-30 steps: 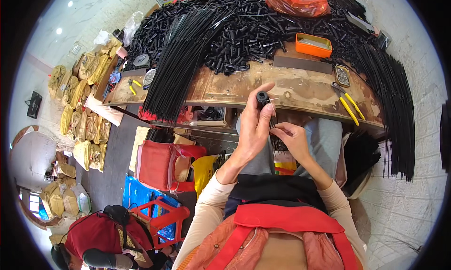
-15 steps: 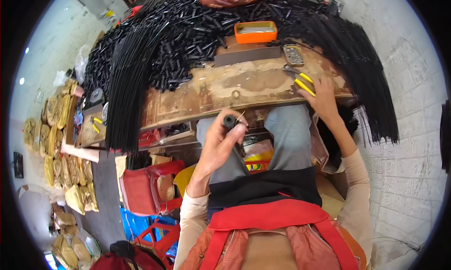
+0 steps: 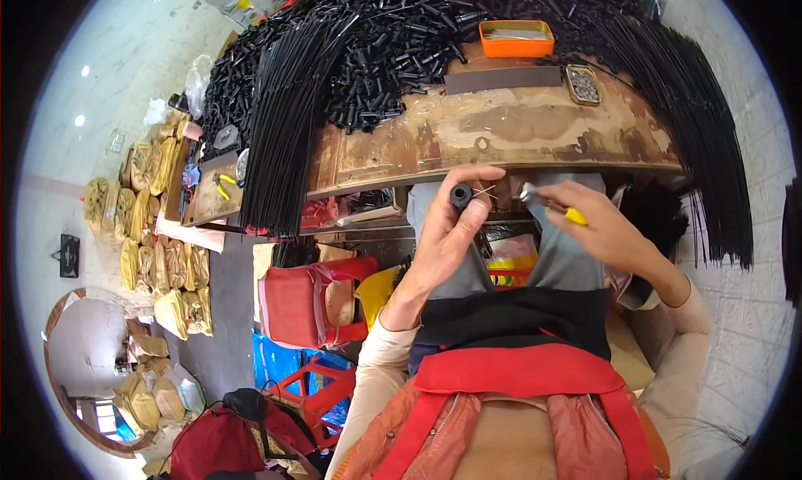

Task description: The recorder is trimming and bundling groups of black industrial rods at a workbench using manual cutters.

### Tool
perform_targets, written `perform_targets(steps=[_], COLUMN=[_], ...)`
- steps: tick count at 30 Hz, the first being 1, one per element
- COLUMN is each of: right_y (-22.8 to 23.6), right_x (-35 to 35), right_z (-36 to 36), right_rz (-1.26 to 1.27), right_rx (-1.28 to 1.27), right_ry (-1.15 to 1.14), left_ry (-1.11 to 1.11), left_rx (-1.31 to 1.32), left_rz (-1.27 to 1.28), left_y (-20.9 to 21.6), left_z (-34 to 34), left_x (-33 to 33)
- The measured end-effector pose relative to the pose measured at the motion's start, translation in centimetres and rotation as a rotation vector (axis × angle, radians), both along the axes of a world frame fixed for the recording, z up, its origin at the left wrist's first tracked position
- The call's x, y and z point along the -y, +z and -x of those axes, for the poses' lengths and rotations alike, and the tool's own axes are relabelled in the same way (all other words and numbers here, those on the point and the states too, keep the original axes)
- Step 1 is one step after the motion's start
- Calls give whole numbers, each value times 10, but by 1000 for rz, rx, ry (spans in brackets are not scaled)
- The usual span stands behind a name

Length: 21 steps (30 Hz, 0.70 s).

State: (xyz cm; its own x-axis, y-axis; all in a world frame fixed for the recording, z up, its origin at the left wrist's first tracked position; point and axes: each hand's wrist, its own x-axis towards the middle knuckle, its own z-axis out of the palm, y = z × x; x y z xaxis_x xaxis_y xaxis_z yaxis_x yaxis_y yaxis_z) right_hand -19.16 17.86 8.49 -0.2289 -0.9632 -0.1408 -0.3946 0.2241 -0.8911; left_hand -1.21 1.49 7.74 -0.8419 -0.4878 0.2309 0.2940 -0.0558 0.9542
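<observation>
1. Head view, left side: the left hand (image 3: pixel 451 233) grasps a short, black, plastic-looking tube (image 3: pixel 460 197), with its round end toward the camera; the tube is above the lap, near the edge of the worn brown wooden bench (image 3: pixel 401 150); thin, pale wire ends (image 3: pixel 484 191) project beside the thumb.
2. Head view, right side: the right hand (image 3: pixel 606 227) is closed round metal pliers with yellow handles (image 3: pixel 576 216); their head is near the wire ends but apart from them; whether its jaws are parted is too small to tell.
3. Head view, progress: the held piece seems partway done, its wire ends sticking out; a large heap of loose black tubes (image 3: pixel 368 104) lies on the bench; whether any of those are finished, I cannot tell.
</observation>
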Motion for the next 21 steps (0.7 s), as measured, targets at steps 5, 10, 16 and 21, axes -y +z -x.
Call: perform_targets(steps=[5,10,16,21], right_y=[13,8,7,24], right_x=[10,21,18,5], right_z=[-31,-38,-37,-22], right_rz=[287,489,482,490], right_rx=[-618,-892,-934,-1046], right_ry=[-51,-136,-109,13], left_ry=[-56,-58,-120,-43], left_rx=[19,30,34,94], left_rz=[110,51,73,155], left_y=[1,3,-1,0], left_z=[-4,-10,-15,-15], left_x=[5,-1,2,-1])
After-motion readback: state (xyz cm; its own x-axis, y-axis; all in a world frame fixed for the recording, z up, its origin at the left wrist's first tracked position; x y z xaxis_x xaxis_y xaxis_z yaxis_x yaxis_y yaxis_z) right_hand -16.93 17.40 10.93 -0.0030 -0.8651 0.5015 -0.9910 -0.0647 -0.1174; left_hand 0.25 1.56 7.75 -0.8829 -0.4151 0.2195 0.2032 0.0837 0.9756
